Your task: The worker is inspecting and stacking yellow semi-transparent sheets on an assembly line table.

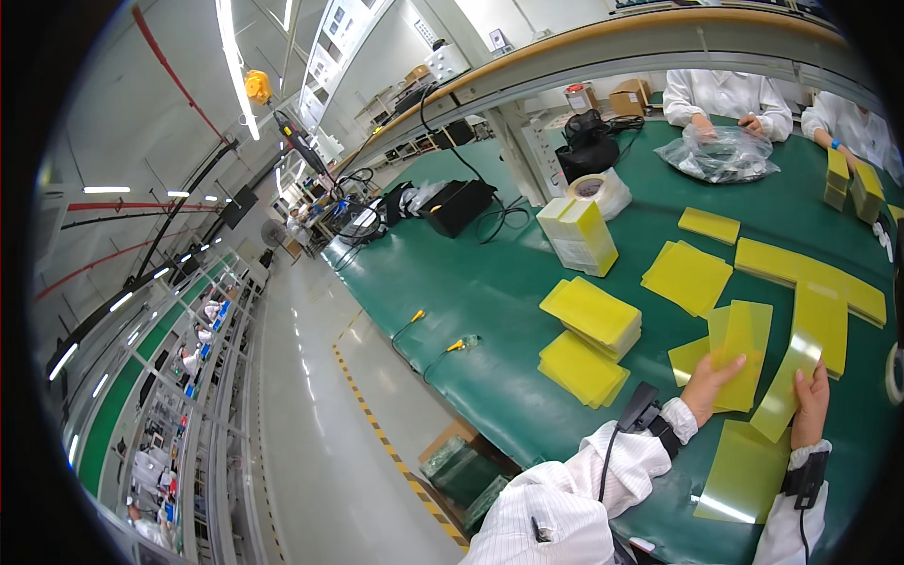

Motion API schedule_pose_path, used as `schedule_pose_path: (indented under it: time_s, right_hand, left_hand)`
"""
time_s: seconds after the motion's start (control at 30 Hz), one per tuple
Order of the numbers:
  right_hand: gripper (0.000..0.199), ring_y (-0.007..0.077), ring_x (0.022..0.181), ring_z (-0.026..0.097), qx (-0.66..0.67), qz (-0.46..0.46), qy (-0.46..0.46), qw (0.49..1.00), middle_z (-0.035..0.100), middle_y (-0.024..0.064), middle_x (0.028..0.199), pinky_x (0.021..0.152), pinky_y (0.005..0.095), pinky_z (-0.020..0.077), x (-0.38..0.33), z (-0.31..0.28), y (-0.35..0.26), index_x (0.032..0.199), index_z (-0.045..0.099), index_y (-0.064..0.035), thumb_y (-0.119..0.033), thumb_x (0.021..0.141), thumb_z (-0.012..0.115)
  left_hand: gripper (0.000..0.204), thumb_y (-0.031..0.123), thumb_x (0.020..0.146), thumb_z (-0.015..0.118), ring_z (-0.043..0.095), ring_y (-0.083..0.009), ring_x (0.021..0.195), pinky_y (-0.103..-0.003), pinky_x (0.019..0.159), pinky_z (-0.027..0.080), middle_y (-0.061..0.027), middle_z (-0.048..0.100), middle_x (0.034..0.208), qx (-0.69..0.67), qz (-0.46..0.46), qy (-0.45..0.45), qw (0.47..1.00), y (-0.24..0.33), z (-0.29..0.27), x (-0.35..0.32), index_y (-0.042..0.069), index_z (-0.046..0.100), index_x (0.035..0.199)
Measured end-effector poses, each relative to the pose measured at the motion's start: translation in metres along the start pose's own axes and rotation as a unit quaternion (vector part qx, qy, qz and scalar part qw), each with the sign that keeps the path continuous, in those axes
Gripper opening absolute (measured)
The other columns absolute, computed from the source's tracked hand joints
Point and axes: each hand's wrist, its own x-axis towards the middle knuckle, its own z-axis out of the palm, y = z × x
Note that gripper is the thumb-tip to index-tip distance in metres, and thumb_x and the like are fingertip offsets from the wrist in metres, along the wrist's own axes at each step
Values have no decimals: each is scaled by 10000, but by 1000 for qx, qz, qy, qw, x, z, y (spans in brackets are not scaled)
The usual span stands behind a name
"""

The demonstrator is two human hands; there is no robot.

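Note:
My left hand [710,388] is closed on a translucent yellow plastic sheet [751,330], thumb on top. My right hand [810,405] grips a second yellow sheet [783,391], which is tilted and catches the light. Below the hands, another yellow sheet [744,469] lies flat on the green table. Just left of my left hand, more yellow sheets [690,359] lie partly covered by the held one. Beyond my right hand is a long stack of yellow strips [821,325]. Both wrists carry black strapped devices with cables.
Stacked yellow sheets [591,315] and a fanned pile [687,278] lie on the green table [452,330]. Behind them stand a wrapped yellow block [579,237] and a tape roll [589,186]. Across the table, one person handles a clear plastic bag [720,155]; another person's hand is by yellow stacks [866,193].

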Motion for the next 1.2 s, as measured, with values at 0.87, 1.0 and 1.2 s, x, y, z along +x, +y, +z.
schedule_pose_path:
  time_s: [0.87,1.0,1.2]
  right_hand:
    - [289,114,924,555,94,112,-109,983,580,39,1039,825,248,436,-9,17,-8,1183,460,-36,-177,931,457]
    - [322,139,1020,543,113,104,-98,983,545,51,1138,883,266,430,-8,16,-6,1236,417,-28,-162,943,415]
    - [316,152,1010,540,113,88,-28,989,541,72,1139,867,274,434,-6,18,-4,1225,397,-32,-122,927,450]
  left_hand:
    - [484,405,964,280,481,-237,1149,-374,918,443,-107,452,1286,-187,-91,-146,967,1,3,1,77,334,1316]
    - [454,373,961,338,504,-223,1126,-358,902,452,-102,477,1261,-153,-65,-111,980,2,5,0,67,361,1296]
    - [421,314,942,438,522,-191,1088,-320,886,451,-84,512,1222,-108,-40,-83,990,4,8,-2,67,387,1279]
